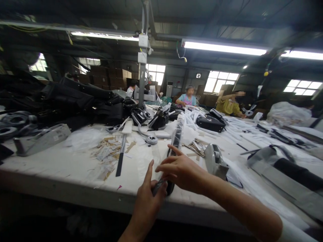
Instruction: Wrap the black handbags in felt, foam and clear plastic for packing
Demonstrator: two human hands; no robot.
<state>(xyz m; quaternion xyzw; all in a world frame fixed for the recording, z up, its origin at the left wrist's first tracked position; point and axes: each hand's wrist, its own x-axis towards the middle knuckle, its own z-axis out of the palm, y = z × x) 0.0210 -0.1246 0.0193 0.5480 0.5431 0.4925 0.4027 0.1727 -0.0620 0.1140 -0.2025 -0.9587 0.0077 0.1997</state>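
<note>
Head view: left hand (pixel 148 200), grip pinching grey piece (pixel 156 189); right hand (pixel 186 170), grip loosely spread, over wrapped black item (pixel 177 132); tape dispenser (pixel 214 158) to right on table (pixel 135 183).

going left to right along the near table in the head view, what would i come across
Coiled grey rolls, crumpled clear plastic, a dark-ended strip, the left hand, the right hand, what looks like a tape dispenser, a grey-and-black bundle.
</note>
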